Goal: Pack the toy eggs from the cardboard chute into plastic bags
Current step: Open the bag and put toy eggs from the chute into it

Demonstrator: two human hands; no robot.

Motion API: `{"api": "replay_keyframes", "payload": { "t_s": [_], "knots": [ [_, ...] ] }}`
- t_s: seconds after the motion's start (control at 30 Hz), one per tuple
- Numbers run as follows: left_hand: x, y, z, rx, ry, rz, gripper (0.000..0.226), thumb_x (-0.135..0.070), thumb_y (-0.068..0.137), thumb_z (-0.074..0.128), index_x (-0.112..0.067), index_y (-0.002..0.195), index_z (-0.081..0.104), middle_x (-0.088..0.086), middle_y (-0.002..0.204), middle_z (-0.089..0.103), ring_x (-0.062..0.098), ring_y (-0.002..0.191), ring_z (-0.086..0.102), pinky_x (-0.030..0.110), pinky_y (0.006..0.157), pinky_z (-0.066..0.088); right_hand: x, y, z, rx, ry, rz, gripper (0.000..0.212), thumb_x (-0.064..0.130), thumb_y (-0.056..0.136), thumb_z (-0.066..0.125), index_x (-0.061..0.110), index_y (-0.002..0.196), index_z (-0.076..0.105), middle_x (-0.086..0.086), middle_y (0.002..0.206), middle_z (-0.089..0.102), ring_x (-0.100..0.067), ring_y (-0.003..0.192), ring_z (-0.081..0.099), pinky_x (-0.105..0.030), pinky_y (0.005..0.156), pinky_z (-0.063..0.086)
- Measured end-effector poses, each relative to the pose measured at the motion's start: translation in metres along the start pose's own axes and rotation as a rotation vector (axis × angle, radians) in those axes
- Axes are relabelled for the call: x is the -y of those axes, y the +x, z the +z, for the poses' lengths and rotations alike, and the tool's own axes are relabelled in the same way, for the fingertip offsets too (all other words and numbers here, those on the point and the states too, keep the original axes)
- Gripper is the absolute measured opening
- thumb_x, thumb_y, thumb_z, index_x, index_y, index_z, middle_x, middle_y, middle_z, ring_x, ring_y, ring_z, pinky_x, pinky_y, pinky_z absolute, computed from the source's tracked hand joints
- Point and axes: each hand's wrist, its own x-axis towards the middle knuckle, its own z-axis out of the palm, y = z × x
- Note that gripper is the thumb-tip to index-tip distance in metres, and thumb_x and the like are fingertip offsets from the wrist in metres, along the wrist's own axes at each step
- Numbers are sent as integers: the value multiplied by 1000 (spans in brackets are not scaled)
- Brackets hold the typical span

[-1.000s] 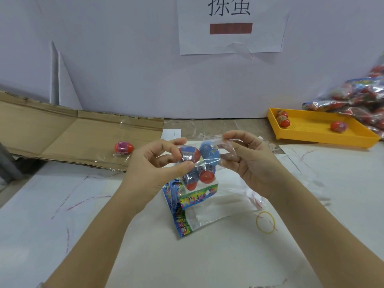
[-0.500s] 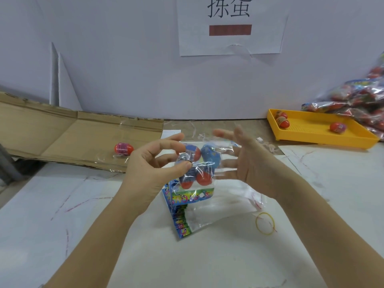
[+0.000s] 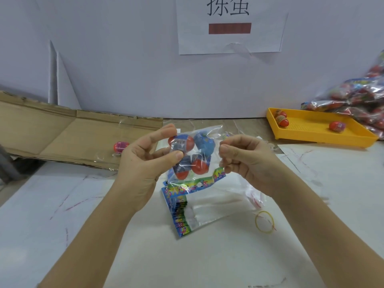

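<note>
Hanging between two bare hands, above the white tabletop (image 3: pixel 207 262), is a clear plastic bag (image 3: pixel 204 129) with a bright printed strip at its lower end, and several red-and-blue toy eggs (image 3: pixel 182 142) are bunched inside it. The left hand (image 3: pixel 143 163) has its grip clamped on the bag's left side, thumb and forefinger pinching over an egg. The right hand (image 3: pixel 247 161) has curled fingers and pinches the bag's right edge.

Right below lies a stack of empty clear bags (image 3: pixel 207 208), and a yellow rubber band (image 3: pixel 265 222) lies just beside it.

To the left sits the flattened brown cardboard chute (image 3: pixel 62 138), with one red toy egg (image 3: pixel 120 146) resting on it.

At far right is a yellow plastic tray (image 3: pixel 311 129) holding a few eggs. A heap of filled bags (image 3: pixel 357 98) is piled behind it.
</note>
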Motion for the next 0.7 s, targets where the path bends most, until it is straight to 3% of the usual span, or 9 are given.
{"api": "replay_keyframes", "payload": {
  "t_s": [0.13,0.27,0.33,0.4,0.53,0.6,0.7],
  "knots": [
    [-3,0,1,-10,-34,5,47,1,48,84,-26,87,80,-7,115,71,10,85,72,20,68,57,2,1,-2,-37,39,4,8,11,70,76,16,76,74,-5,70,68,-19,62,66,-26,57,56],
    [-2,-2,4,-1,-59,12,43,4,55,76,-23,88,78,-7,101,74,9,75,70,19,66,56,2,0,-3,75,-58,96,34,21,70,74,18,104,67,-6,95,71,-23,84,68,-35,73,58],
    [0,-2,5,9,-31,22,49,12,55,78,-22,90,74,-7,100,74,9,73,70,20,65,56,0,-2,2,150,-186,105,35,23,66,85,16,98,72,-8,97,73,-24,86,68,-39,78,58],
    [1,-2,5,23,4,32,51,14,57,74,-19,95,67,-8,100,72,10,73,70,22,64,57,0,-3,7,121,-228,60,30,28,59,84,15,85,76,-10,89,74,-22,79,69,-33,72,58],
    [-2,0,-4,11,142,5,40,-25,54,72,-35,92,68,-14,107,66,20,101,66,33,80,55,5,-3,7,103,-279,22,19,21,56,81,15,74,75,-9,80,74,-20,75,71,-26,65,57],
    [-4,0,-4,-1,176,-22,39,-41,57,68,-42,96,70,-17,113,67,18,112,62,33,88,51,7,-5,9,163,-297,50,15,15,58,80,15,72,76,-8,78,74,-19,75,72,-22,66,56],
    [-7,-4,1,78,311,-79,40,-54,68,69,-36,103,71,-11,115,70,14,110,66,39,89,53,7,-8,16,232,-326,73,19,13,59,79,14,78,76,-10,83,75,-19,78,72,-22,70,56]
  ]
}}
